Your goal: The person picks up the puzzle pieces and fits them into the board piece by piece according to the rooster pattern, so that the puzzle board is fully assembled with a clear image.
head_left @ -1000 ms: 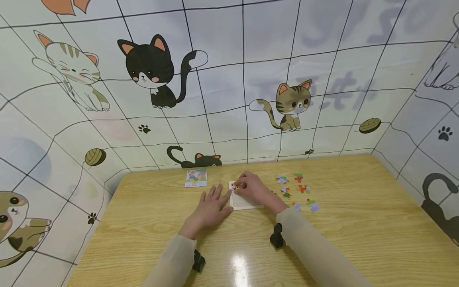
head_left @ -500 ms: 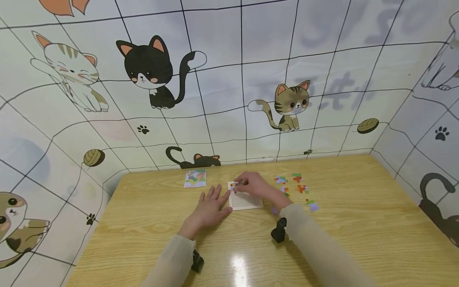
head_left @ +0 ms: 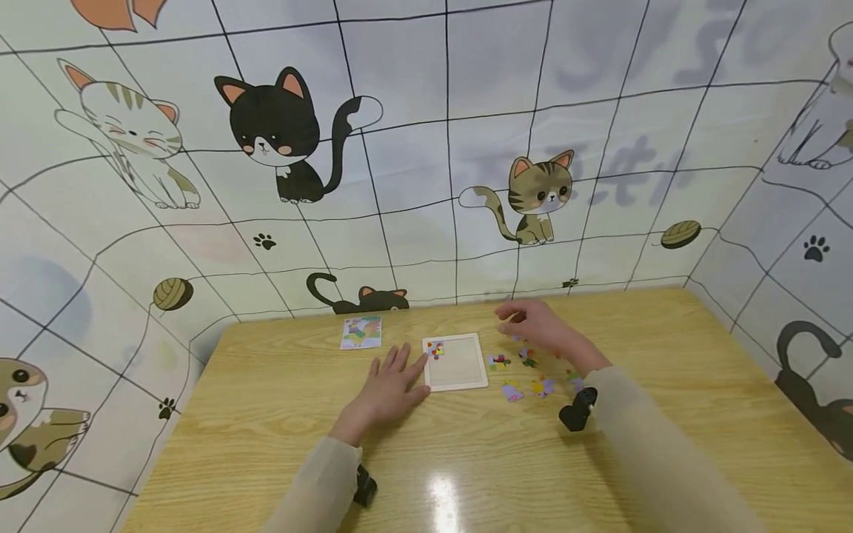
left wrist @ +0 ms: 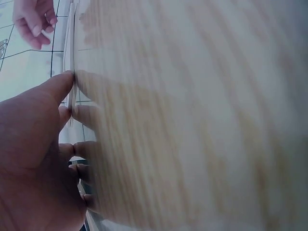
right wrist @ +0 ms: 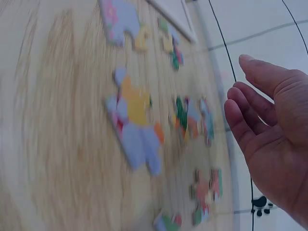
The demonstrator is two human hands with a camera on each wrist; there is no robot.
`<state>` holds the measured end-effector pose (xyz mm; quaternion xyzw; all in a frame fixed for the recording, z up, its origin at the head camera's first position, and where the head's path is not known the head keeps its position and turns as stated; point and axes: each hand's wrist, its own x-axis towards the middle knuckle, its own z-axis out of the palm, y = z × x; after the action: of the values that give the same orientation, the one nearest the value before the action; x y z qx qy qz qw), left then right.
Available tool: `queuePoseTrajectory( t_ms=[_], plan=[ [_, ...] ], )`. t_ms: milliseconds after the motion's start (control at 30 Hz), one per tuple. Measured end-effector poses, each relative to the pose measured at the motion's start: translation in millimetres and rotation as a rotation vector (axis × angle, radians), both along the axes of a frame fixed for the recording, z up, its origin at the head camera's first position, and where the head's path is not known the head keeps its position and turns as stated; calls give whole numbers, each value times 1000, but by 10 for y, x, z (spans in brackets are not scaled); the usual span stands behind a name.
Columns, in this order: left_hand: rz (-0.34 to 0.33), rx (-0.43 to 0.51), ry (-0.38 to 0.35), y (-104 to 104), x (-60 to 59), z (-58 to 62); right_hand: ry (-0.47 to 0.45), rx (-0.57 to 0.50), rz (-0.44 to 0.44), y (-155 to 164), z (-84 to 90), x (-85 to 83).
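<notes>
Loose puzzle pieces (head_left: 526, 374) lie just under the right hand (head_left: 541, 329), fingers seemingly relaxed, holding nothing.

Light wood-grain surface (head_left: 666, 414) carries: white puzzle tray (head_left: 456, 362) near centre, picture card (head_left: 362, 332) behind-left, loose puzzle pieces (head_left: 526, 374) scattered right of tray, left hand (head_left: 386, 389) resting flat.

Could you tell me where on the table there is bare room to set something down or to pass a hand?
Bare wood lies along the near edge of the table and at its far right. The strip between the picture card and the puzzle tray is free. It is crowded right of the tray, where loose pieces lie under the right hand.
</notes>
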<state>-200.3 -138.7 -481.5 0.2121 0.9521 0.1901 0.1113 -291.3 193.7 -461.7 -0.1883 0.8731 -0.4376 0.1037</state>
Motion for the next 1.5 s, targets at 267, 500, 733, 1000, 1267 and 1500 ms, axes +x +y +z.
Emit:
queuePoseTrajectory(
  t_ms=[267, 500, 733, 1000, 1267, 1500],
  plan=[
    [7, -8, 1, -32, -3, 6, 43, 75, -46, 239, -77, -4],
    [2, 12, -7, -26, 7, 16, -7, 86, -76, 299, -148, -6],
    [-1, 11, -7, -15, 6, 12, 1, 73, -67, 307, -226, -4],
    [-1, 14, -13, -19, -2, 1, -10, 51, -93, 283, -265, 36],
    [3, 15, -16, -14, -18, 1, 16, 98, -91, 257, -243, 46],
    [6, 10, -22, -9, -20, 6, -1, 102, -104, 246, -255, 22]
  ],
)
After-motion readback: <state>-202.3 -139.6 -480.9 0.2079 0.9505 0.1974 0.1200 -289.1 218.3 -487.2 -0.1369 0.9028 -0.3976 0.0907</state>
